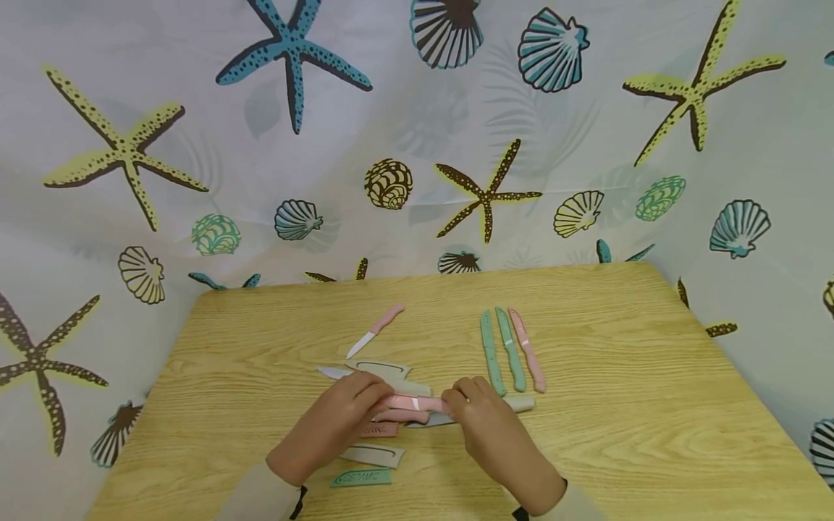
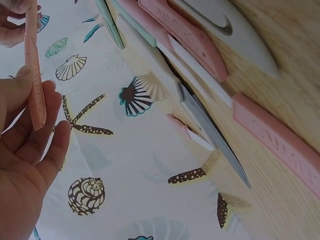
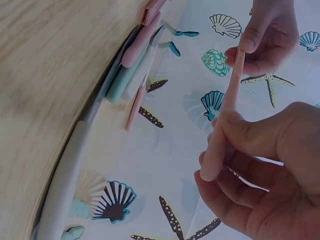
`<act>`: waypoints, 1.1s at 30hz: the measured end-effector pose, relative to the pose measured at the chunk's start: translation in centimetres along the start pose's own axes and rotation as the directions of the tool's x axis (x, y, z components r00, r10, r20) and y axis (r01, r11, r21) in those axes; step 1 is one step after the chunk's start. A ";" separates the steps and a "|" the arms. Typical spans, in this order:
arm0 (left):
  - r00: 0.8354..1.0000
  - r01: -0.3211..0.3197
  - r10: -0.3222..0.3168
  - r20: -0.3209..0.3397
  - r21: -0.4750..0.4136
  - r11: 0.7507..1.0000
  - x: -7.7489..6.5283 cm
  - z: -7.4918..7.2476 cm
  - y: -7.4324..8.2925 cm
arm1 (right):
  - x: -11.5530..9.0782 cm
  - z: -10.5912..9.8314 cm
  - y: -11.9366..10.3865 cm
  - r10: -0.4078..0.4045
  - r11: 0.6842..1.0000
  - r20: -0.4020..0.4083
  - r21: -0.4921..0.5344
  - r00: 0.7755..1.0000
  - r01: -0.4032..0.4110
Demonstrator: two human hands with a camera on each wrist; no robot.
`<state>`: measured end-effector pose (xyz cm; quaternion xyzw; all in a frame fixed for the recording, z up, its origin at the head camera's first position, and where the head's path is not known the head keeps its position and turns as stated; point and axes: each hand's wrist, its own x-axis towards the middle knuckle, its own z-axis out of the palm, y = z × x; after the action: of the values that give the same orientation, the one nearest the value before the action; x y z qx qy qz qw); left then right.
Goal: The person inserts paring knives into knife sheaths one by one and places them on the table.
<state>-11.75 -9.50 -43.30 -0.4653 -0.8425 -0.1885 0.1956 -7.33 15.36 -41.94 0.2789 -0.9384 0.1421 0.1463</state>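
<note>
Both hands hold one pink knife up over the table, partly covered by a pink sheath. My left hand (image 1: pixel 342 420) pinches the sheath (image 2: pixel 36 95) between thumb and fingers. The knife's pink handle (image 3: pixel 216 152) is gripped by my right hand (image 1: pixel 491 430). A short white band of blade (image 1: pixel 415 404) shows between sheath and handle in the head view. Beneath the hands lie another pink-handled knife (image 1: pixel 407 416), a pink sheath (image 1: pixel 381 430) and a dark-bladed knife (image 2: pixel 215 135) with a pale handle (image 3: pixel 65 180).
Two green knives (image 1: pixel 491 354) and a pink knife (image 1: pixel 529 354) lie side by side at the right. A pink-handled knife with white blade (image 1: pixel 378 329) lies farther back. Pale sheaths (image 1: pixel 374 455) and a green sheath (image 1: pixel 361 477) lie near the left hand. A patterned cloth (image 1: pixel 391 108) hangs behind.
</note>
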 end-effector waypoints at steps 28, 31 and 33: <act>0.957 0.280 -0.286 0.039 0.115 0.953 -5.3 -1.6 -3.1 | -2.6 -1.3 14.0 0.678 0.728 0.080 0.070 0.731 -0.682; 0.947 0.307 -0.314 0.061 0.109 0.946 -5.6 -1.7 -3.1 | -2.3 -0.6 14.7 0.709 0.692 0.108 0.088 0.697 -0.717; 0.936 0.333 -0.341 0.085 0.100 0.938 -5.8 -1.8 -3.1 | -2.1 -0.2 15.0 0.721 0.675 0.123 0.095 0.681 -0.732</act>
<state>-11.25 -16.02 -45.11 -0.3143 -0.9257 -0.1597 0.1372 -14.08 28.47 -45.25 -0.1025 -0.9646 0.2419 0.0230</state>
